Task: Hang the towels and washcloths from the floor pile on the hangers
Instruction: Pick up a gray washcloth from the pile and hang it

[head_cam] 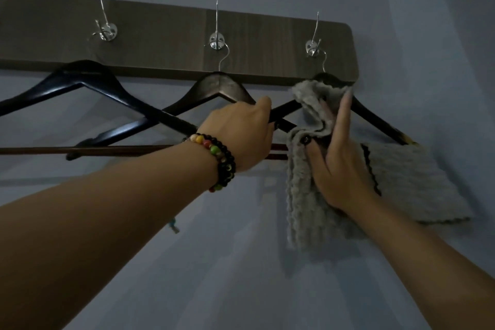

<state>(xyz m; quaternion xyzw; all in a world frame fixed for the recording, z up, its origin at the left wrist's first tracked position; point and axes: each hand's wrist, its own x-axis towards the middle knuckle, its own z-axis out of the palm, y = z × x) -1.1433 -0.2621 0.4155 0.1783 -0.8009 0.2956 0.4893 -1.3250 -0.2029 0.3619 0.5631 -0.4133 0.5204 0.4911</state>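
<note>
the grey washcloth (302,195) is up at the right hanger (375,118), bunched over the hanger's left shoulder near its neck, with one fold hanging down in front and another flap spread flat to the right below the hanger's right arm. whether it is yet draped over the hanger's bottom bar cannot be told, since the cloth and the hand hide that part.

the right hand (340,166) presses flat against the cloth, its fingers (345,110) long and nearly straight, reaching up toward the hanger's neck, while the thumb tucks into the folds; a dark-painted nail shows there. the left hand (241,134), with a beaded bracelet (217,158) at the wrist, has its fingers curled round the dark arm where the middle hanger (219,88) and the right one cross, steadying them.

the cloth looks light, soft and thick-piled, with a dark stitched edge. it should fold and slump freely rather than hold a shape, and its nap will likely grip the smooth wood a little. it is best taken by an edge or corner and pulled until both halves hang about even, or its own weight may drag it off one side.

the hangers swing from thin wire loops on chrome hooks (217,41) set in a dark wall board (160,40), so a steadying hold seems wise. a third hanger (80,75) hangs bare at the left.
</note>
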